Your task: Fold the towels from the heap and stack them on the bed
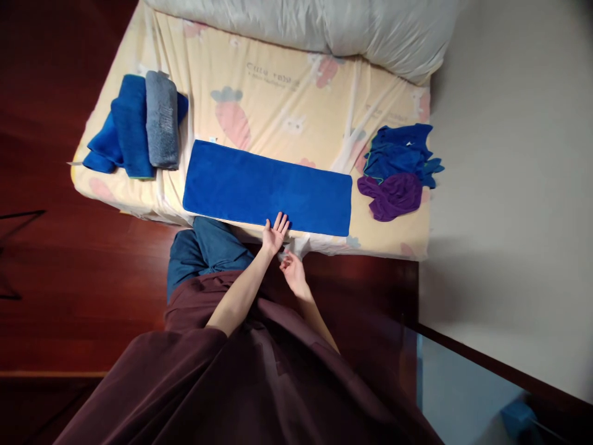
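A long folded blue towel (269,185) lies flat on the bed along its front edge. My left hand (275,236) is palm up with its fingers spread, and the fingertips reach over the towel's front edge. It holds nothing. Just below and to its right is my right hand (293,271), in front of the bed's edge, with its fingers loosely bent and apart. Nothing shows in its grasp. Whitish cloth (300,247) hangs right behind those fingers; whether they touch it, I cannot tell.
Left on the bed (273,105) are a rolled grey towel (162,123) and folded blue towels (132,127). A crumpled blue cloth (398,151) and a purple cloth (393,194) lie at the right. A pale quilt (301,21) covers the back. The wall (500,154) adjoins the bed's right side.
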